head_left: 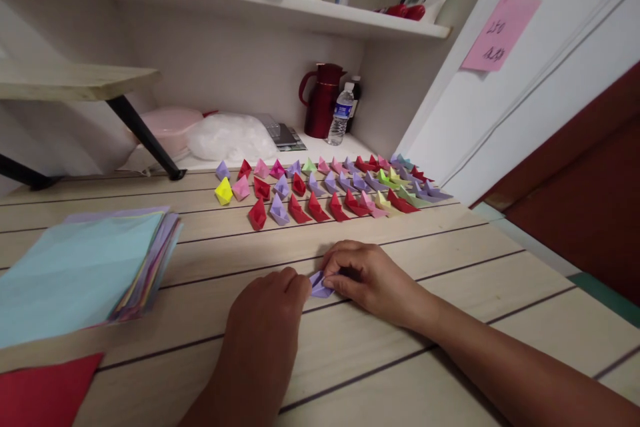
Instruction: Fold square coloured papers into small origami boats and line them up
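A small purple paper boat (320,285) is between my two hands, just above or on the striped wooden table (400,360). My right hand (367,280) pinches its right end between thumb and fingers. At its left end, my left hand (273,310) is closed on it, with the fingertips mostly hidden behind the back of the hand. Beyond my hands, several folded paper boats stand in rows, among them a red boat (257,214), a yellow boat (223,192) and a purple boat (279,211).
To the left lies a stack of coloured paper (95,260), light blue on top, with a red sheet (45,390) nearer me. A dark red jug (324,103) and a water bottle (341,115) stand at the back under a white shelf (280,3). A small raised stand (75,83) rises at left.
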{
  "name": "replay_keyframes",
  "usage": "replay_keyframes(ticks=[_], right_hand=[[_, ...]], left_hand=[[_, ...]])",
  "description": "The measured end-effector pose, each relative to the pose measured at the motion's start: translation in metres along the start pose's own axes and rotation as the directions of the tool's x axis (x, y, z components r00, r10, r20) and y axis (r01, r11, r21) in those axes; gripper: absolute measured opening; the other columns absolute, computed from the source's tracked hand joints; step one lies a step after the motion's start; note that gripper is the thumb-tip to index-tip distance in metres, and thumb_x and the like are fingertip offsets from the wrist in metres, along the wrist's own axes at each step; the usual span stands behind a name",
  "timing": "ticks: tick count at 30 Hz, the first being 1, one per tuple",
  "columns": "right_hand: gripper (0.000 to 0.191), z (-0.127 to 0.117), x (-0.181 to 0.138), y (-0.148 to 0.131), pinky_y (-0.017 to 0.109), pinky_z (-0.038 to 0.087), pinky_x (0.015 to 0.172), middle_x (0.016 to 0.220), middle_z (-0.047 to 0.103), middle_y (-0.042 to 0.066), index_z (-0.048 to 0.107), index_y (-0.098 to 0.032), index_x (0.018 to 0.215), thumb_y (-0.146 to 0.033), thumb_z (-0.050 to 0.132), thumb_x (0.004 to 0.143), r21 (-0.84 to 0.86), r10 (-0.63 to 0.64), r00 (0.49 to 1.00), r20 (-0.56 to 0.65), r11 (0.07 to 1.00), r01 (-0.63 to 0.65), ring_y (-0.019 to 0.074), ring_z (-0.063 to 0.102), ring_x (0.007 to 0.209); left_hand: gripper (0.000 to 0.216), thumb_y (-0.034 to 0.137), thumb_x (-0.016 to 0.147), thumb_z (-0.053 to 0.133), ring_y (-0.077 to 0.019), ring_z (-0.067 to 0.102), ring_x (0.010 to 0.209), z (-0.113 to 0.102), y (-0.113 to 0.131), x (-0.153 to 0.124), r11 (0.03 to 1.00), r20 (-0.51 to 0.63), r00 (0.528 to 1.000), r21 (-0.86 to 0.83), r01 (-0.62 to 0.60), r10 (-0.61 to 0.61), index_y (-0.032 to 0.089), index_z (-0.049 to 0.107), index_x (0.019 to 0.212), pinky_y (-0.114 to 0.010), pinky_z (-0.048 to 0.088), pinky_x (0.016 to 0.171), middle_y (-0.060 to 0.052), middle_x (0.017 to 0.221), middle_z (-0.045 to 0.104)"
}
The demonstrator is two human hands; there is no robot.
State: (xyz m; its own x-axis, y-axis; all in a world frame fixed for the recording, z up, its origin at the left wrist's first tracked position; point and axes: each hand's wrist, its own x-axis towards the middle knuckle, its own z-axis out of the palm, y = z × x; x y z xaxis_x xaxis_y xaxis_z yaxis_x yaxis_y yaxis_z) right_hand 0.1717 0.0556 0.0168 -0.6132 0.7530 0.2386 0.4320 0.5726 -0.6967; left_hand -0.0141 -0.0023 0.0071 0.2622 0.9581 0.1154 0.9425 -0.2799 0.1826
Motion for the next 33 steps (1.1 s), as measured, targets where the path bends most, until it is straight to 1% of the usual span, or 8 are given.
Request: replay_keyframes(ticks=[4,10,17,20,21,25,27,33], right_hand=[[0.013,0.002,-0.001,-0.001,0.028,0.047,0.074,0.085,0.070,0.003,0.066,-0.019,0.076,-0.009,0.063,0.084,-0.056,-0.010,1.000,-0.014,0.998,0.009,0.0170,0.064,0.079],[0.014,0.003,0.000,0.000,0.028,0.047,0.074,0.083,0.070,0.003,0.065,-0.019,0.076,-0.007,0.063,0.083,-0.101,-0.029,0.999,-0.025,0.994,0.027,0.0174,0.063,0.078],[0.011,0.004,0.002,0.003,0.028,0.048,0.075,0.086,0.070,0.004,0.068,-0.018,0.077,-0.013,0.065,0.086,-0.019,0.000,1.000,-0.022,1.000,0.000,0.0167,0.064,0.080],[0.006,-0.003,0.002,0.007,0.029,0.049,0.078,0.093,0.069,0.005,0.069,-0.018,0.088,-0.020,0.063,0.089,0.067,0.010,1.000,0.024,0.998,-0.012,0.0166,0.063,0.085],[0.008,-0.007,0.002,0.009,0.028,0.049,0.078,0.097,0.067,0.005,0.069,-0.019,0.094,-0.022,0.064,0.089,0.102,0.021,0.998,0.055,0.994,-0.026,0.0166,0.063,0.087],[0.035,-0.026,0.001,0.013,0.026,0.050,0.075,0.109,0.061,0.004,0.060,-0.022,0.112,-0.021,0.074,0.080,0.205,0.043,0.985,0.165,0.976,-0.076,0.0156,0.060,0.091],[0.037,-0.032,0.001,0.015,0.025,0.049,0.075,0.107,0.059,0.003,0.058,-0.022,0.110,-0.014,0.073,0.077,0.171,0.033,0.987,0.160,0.983,-0.061,0.0152,0.058,0.091],[0.014,-0.029,0.002,0.018,0.023,0.047,0.069,0.090,0.058,0.002,0.063,-0.019,0.087,-0.007,0.064,0.080,0.010,-0.025,0.993,0.116,1.000,0.024,0.0136,0.058,0.078]], left_hand=[[0.021,0.008,0.089,0.052,-0.0184,0.061,0.073,-0.003,0.006,-0.002,0.994,-0.039,0.998,0.091,-0.054,0.058,0.024,0.064,0.081,-0.033,0.034,0.065,0.002,0.078,0.066],[0.032,-0.001,0.086,0.045,-0.0188,0.063,0.073,-0.007,0.016,0.001,0.992,0.023,0.999,0.124,-0.034,0.032,0.023,0.065,0.083,-0.032,0.034,0.062,0.000,0.082,0.067],[0.024,0.014,0.094,0.045,-0.0162,0.062,0.087,-0.008,0.002,0.005,0.985,0.053,0.996,-0.149,0.083,-0.075,0.023,0.065,0.085,-0.027,0.042,0.077,-0.001,0.089,0.067],[0.025,0.014,0.093,0.044,-0.0160,0.062,0.087,-0.008,0.000,0.004,0.980,0.046,0.995,-0.178,0.091,-0.084,0.022,0.066,0.084,-0.026,0.043,0.079,-0.001,0.088,0.066],[0.026,0.014,0.093,0.043,-0.0160,0.061,0.087,-0.008,0.000,0.003,0.980,0.036,0.996,-0.178,0.085,-0.080,0.022,0.066,0.084,-0.027,0.043,0.079,-0.001,0.088,0.066],[0.029,0.013,0.093,0.041,-0.0153,0.062,0.084,-0.006,-0.001,0.002,0.984,0.006,0.998,-0.166,0.063,-0.063,0.023,0.067,0.084,-0.026,0.043,0.078,-0.001,0.087,0.067],[0.030,0.011,0.092,0.041,-0.0151,0.062,0.083,-0.006,-0.001,0.002,0.986,-0.001,0.998,-0.159,0.058,-0.059,0.023,0.067,0.083,-0.025,0.043,0.077,-0.001,0.086,0.067],[0.029,0.011,0.092,0.042,-0.0158,0.062,0.083,-0.007,-0.001,0.001,0.989,0.005,0.999,-0.144,0.043,-0.042,0.023,0.067,0.084,-0.026,0.043,0.076,-0.002,0.086,0.067]])
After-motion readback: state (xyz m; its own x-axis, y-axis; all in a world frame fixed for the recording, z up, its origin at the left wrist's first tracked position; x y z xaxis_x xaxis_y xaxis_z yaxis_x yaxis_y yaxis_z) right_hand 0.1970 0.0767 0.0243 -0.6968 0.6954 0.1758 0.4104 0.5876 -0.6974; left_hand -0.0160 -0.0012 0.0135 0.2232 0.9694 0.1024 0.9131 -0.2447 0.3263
